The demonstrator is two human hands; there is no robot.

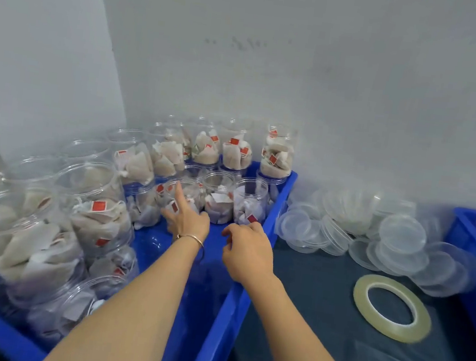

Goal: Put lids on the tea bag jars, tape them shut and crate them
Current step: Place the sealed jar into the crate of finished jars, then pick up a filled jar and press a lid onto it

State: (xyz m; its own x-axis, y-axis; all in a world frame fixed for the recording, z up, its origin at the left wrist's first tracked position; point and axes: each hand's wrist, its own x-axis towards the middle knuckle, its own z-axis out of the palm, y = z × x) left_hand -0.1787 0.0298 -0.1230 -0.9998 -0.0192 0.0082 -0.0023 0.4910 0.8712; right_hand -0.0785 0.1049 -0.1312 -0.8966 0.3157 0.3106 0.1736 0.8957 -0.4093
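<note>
Jars [219, 199] of tea bags stand stacked in our blue crate [275, 212] at a grey wall corner. Beside it, on a dark sheet [319, 310], lie lids [401, 233] and tape [392, 308]. Our left hand [188, 219] touches a jar, forefinger straight; our right hand [247, 252] hangs loosely curled, grasping nothing. Red tags carry no readable writing
</note>
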